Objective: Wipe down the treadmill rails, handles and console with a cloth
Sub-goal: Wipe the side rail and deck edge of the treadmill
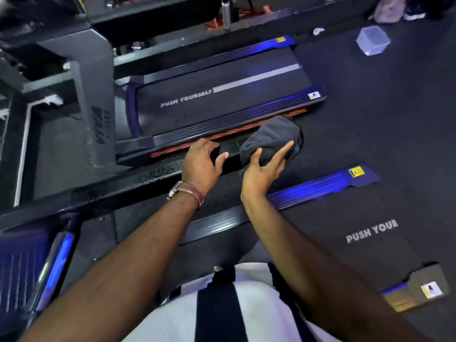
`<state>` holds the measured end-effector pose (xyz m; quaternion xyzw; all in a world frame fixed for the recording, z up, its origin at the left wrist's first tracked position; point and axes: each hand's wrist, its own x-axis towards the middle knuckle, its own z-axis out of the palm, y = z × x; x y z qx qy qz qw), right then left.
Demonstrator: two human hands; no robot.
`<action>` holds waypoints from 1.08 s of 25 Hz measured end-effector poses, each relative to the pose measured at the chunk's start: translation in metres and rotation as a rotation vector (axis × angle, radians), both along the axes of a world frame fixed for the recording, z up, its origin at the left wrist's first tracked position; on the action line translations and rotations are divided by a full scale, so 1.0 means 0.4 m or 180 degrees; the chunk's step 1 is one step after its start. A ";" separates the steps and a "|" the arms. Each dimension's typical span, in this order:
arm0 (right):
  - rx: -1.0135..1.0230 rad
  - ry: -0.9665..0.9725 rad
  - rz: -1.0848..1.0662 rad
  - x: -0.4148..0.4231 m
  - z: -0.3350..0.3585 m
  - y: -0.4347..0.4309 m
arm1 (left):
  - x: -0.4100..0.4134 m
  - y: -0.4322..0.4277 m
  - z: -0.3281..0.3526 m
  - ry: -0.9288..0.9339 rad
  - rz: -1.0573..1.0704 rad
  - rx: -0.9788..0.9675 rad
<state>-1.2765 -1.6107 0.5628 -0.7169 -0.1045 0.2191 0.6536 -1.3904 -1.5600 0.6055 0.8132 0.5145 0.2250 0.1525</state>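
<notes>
Dark rubber floor [370, 114] carries two treadmills, the far treadmill [222, 104] with blue-lit side rails and the near treadmill [357, 230]. A black handrail [148, 178], beaded wet, crosses between them. The bunched grey cloth [271, 137] sits at its right end, clamped in the right hand [261, 171] grip. The left hand [199, 164] arches over the handrail just beside it; whether that grip closes is unclear.
</notes>
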 end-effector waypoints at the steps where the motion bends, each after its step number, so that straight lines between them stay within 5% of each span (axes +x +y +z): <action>1: 0.0350 0.0559 -0.0202 0.005 0.004 0.021 | -0.003 0.001 0.001 -0.0020 -0.0017 -0.0005; 5: 0.1366 0.1910 -0.1028 0.026 0.022 0.099 | -0.001 -0.004 0.011 -0.0150 0.0109 -0.0024; 9: 0.0982 0.2138 -0.0831 -0.088 0.053 0.054 | 0.003 -0.007 0.022 -0.0230 0.0186 -0.0048; 13: 0.0076 0.1625 -0.0425 -0.107 0.108 0.057 | -0.001 -0.001 0.020 -0.0063 0.0068 -0.0015; 17: 0.0424 0.2840 -0.0876 -0.017 0.068 0.098 | 0.002 -0.004 0.029 -0.0090 0.0222 -0.0112; 21: 0.0621 0.3456 -0.0235 -0.063 0.008 0.064 | 0.006 -0.010 0.024 -0.0148 0.0328 -0.0106; 23: 0.0410 0.3115 -0.0088 -0.067 0.041 0.066 | 0.004 -0.009 0.026 -0.0173 0.0267 -0.0079; 27: -0.0486 0.1051 -0.0035 -0.054 0.072 0.072 | 0.005 -0.013 0.034 -0.0202 0.0307 -0.0139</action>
